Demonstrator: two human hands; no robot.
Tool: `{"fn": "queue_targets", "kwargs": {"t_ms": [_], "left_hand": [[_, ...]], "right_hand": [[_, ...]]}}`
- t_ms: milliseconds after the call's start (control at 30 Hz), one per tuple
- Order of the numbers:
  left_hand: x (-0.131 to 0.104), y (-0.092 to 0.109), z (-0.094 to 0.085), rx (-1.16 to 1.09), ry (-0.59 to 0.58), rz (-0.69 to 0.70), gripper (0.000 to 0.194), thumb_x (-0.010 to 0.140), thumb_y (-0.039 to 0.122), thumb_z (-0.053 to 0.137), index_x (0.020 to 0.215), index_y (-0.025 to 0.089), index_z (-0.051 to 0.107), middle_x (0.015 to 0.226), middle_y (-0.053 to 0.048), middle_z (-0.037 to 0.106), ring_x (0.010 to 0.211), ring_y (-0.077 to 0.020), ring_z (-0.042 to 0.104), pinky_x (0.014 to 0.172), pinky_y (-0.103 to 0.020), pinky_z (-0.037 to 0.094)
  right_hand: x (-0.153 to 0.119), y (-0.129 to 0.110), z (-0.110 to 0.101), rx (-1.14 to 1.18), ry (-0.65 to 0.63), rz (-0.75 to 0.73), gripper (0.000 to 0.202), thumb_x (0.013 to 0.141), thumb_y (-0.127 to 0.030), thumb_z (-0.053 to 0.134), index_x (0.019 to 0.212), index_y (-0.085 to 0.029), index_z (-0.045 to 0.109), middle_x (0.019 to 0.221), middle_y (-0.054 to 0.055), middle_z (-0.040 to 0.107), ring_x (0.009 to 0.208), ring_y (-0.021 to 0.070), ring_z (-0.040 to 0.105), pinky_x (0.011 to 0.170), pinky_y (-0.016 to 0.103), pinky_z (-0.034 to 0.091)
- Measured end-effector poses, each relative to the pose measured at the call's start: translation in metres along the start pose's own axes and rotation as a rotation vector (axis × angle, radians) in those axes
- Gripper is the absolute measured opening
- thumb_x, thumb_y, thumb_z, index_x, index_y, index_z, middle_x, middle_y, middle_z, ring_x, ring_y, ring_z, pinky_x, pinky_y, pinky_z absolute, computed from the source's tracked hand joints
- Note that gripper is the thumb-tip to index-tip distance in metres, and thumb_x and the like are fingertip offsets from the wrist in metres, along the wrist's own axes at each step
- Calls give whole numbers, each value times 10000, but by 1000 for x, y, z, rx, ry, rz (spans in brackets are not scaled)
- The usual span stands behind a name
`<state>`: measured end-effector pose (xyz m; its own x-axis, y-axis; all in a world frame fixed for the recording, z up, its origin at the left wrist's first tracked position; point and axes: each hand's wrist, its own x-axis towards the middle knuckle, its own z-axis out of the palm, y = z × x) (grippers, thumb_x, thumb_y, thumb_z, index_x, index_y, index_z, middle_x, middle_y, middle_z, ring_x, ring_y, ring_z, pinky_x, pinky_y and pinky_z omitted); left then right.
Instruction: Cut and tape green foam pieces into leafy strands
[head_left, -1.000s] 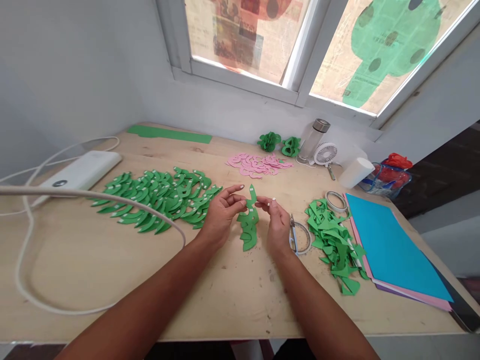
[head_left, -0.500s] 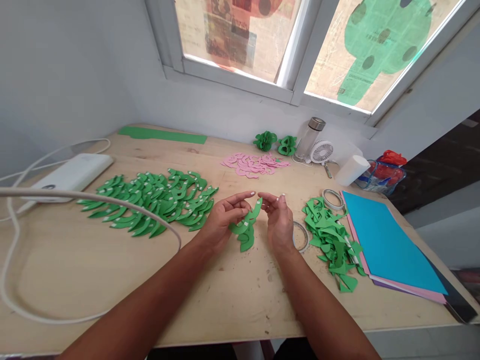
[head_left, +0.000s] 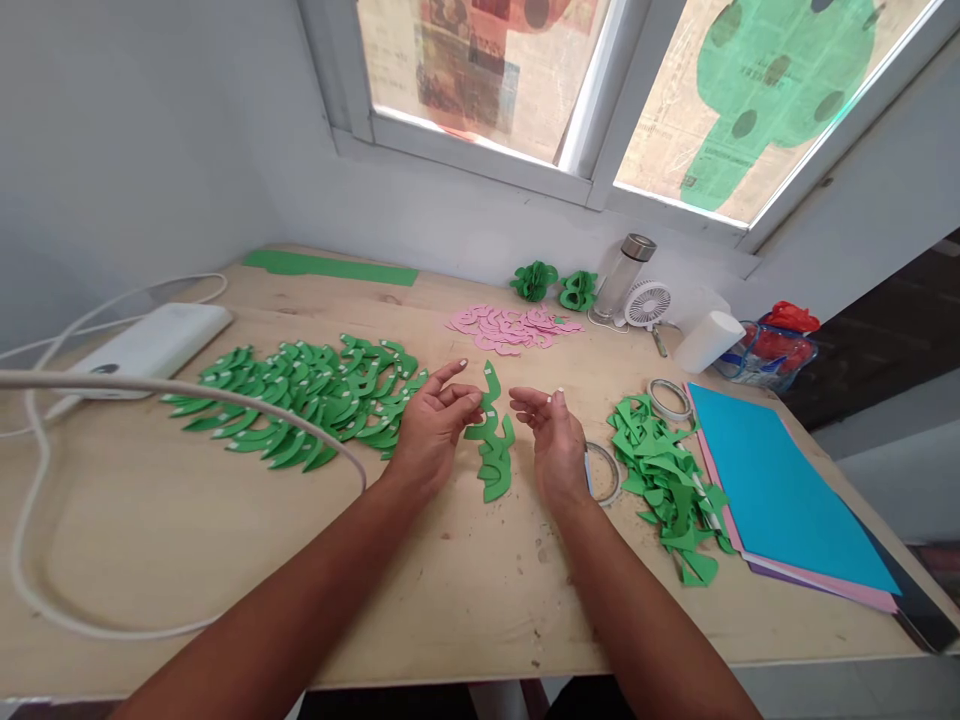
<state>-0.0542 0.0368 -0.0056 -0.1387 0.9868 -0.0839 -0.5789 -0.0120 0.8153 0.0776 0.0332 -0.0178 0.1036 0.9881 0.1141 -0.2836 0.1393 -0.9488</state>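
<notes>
Pale wood is filling the lower centre of the frame, where the tabletop (head_left: 450,600) is showing scattered specks (head_left: 535,663); we are judging that these could cling to the work if its white tabs (head_left: 488,371) are sticky. Just beyond, at the centre, our left hand (head_left: 431,425) is pinching a green paper chain (head_left: 493,445) in its upper half, while our right hand (head_left: 559,450) is hovering beside it, half-curled and apparently holding nothing. With one hand gripping, we are risking a twist or torn joint, an uneven pull on those narrow curves being the likely cause. The chain is looking flat and matt, its scalloped pieces bunching closely below, one slim tip pointing up. Farther off, similar green pieces (head_left: 292,400) are lying left of centre, and pink cutouts (head_left: 510,328) are spreading above centre.
</notes>
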Motion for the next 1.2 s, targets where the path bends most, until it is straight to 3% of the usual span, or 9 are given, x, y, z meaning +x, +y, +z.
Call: {"fn": "queue_targets", "kwargs": {"t_ms": [333,767,1200], "left_hand": [[0,-1,0,65,30,39,614,563,192,780,1125,162,535,694,51,631,558,-79,536,609,-233,423],[-5,2,2,75,0,-113,242,614,253,747,828,145,711,786,-51,684,752,-146,602,657,-251,446],[-5,-5,0,229,-39,-82,204,634,344,748,724,162,728,763,-69,689,739,-176,605,653,-279,460]], "right_hand": [[-9,-3,5,-236,-210,-99,457,878,-548,440,885,-218,757,947,50,722,897,207,611,806,328,428],[6,2,-7,-93,95,-52,510,851,-577,445,868,-164,744,968,95,729,862,200,600,794,338,432],[6,0,-7,-103,119,-83,485,843,-562,456,858,-170,742,934,87,728,831,193,588,790,338,432]]}}
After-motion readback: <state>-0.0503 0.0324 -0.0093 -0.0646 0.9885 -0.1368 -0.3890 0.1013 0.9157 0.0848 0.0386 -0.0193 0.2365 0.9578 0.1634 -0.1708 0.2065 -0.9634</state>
